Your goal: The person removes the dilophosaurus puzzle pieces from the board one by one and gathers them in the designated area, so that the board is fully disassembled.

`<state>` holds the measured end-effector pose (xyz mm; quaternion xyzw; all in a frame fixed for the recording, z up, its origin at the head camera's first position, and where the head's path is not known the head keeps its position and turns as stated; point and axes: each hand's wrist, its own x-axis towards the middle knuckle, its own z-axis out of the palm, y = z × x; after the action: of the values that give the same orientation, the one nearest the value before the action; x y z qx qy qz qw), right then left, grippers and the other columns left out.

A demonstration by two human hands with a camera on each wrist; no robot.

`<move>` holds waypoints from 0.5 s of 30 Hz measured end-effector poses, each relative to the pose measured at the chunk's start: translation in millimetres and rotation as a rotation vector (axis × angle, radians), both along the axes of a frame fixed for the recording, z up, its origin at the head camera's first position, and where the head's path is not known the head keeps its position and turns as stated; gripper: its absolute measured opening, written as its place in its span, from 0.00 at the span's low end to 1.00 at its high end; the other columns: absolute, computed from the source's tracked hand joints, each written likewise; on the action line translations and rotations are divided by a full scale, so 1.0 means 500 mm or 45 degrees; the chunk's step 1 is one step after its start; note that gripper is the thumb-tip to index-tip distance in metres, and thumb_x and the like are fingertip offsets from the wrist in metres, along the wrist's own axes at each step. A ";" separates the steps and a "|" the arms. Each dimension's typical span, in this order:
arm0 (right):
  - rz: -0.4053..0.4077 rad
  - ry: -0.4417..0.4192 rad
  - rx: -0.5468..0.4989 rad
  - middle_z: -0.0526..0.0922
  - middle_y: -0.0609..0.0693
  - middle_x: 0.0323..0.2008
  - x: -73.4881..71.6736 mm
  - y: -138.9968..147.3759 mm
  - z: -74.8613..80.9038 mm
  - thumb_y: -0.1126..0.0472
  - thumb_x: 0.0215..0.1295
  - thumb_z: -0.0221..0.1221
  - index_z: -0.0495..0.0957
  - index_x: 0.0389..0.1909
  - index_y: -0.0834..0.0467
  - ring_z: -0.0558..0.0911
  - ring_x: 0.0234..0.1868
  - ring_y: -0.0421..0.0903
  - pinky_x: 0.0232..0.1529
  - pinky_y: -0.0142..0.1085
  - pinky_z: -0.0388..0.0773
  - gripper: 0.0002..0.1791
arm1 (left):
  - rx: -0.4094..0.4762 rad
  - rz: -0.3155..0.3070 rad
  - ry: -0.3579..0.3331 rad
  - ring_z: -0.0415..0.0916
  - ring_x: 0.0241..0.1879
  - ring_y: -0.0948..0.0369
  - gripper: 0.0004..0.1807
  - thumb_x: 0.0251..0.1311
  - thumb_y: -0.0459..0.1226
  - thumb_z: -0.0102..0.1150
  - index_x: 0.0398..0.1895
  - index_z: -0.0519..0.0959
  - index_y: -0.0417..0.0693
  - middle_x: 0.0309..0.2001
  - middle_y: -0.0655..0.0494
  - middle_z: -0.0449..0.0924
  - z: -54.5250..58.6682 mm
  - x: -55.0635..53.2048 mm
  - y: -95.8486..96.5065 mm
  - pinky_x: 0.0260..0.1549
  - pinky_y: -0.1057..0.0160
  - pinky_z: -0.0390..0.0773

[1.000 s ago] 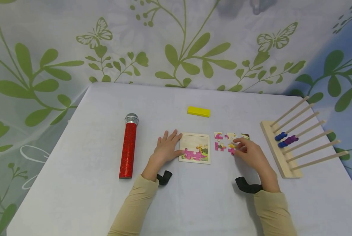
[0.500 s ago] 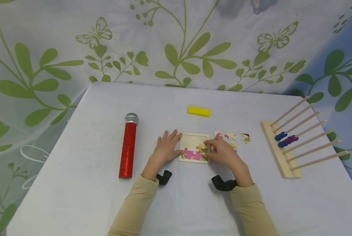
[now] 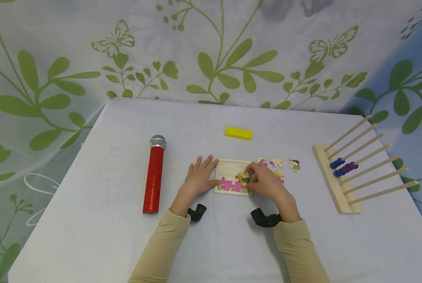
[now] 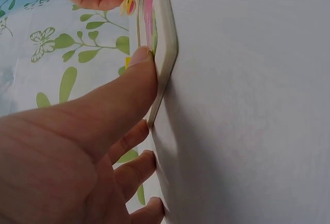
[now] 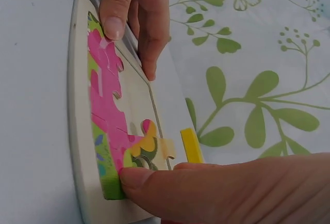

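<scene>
A small wooden puzzle tray [image 3: 229, 169] lies mid-table, with joined pink and green pieces [image 5: 108, 100] along its near side. My left hand [image 3: 198, 177] steadies its left edge, fingers spread and thumb on the rim. At the tray's right side my right hand [image 3: 270, 184] pinches a yellow and green puzzle piece [image 5: 146, 150]. That piece sits tilted over the others, its tab sticking up in the right wrist view. Loose puzzle pieces [image 3: 277, 162] lie just right of the tray, some partly hidden by the right hand.
A red glitter microphone [image 3: 154, 177] lies to the left. Behind the tray is a yellow block [image 3: 238, 133]. On the right stands a wooden peg rack [image 3: 334, 181] with blue and purple beads [image 3: 348, 168]. Dark wrist-camera mounts [image 3: 265, 218] show below the hands.
My right hand has moved left from the loose pieces to the tray. The yellow and green piece there has tilted under its fingers. My left hand has stayed put.
</scene>
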<state>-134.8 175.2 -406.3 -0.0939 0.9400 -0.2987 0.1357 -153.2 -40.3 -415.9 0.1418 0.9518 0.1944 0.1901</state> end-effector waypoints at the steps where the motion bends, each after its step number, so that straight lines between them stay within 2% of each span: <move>1: -0.002 -0.003 -0.011 0.71 0.52 0.31 -0.001 0.000 -0.001 0.64 0.49 0.67 0.71 0.44 0.61 0.69 0.32 0.48 0.30 0.37 0.69 0.21 | 0.000 0.000 -0.001 0.34 0.68 0.48 0.39 0.57 0.49 0.56 0.69 0.54 0.52 0.70 0.53 0.43 0.000 0.000 0.000 0.62 0.45 0.39; 10: -0.023 -0.031 -0.100 0.72 0.52 0.29 -0.005 0.005 -0.010 0.66 0.51 0.65 0.73 0.43 0.62 0.69 0.30 0.47 0.28 0.35 0.68 0.18 | 0.006 0.008 -0.001 0.34 0.68 0.47 0.39 0.56 0.49 0.57 0.69 0.54 0.52 0.70 0.53 0.44 -0.003 -0.001 0.001 0.62 0.44 0.39; 15: -0.016 -0.034 -0.097 0.72 0.51 0.30 -0.007 0.009 -0.015 0.65 0.51 0.65 0.76 0.46 0.62 0.68 0.30 0.47 0.29 0.35 0.68 0.19 | 0.010 0.007 0.000 0.34 0.68 0.48 0.39 0.56 0.49 0.57 0.69 0.54 0.52 0.70 0.53 0.44 -0.003 0.000 0.001 0.62 0.44 0.39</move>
<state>-138.1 179.9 -413.9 -0.0890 0.9267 -0.3362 0.1427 -153.1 -39.5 -417.5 0.1398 0.9515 0.1986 0.1889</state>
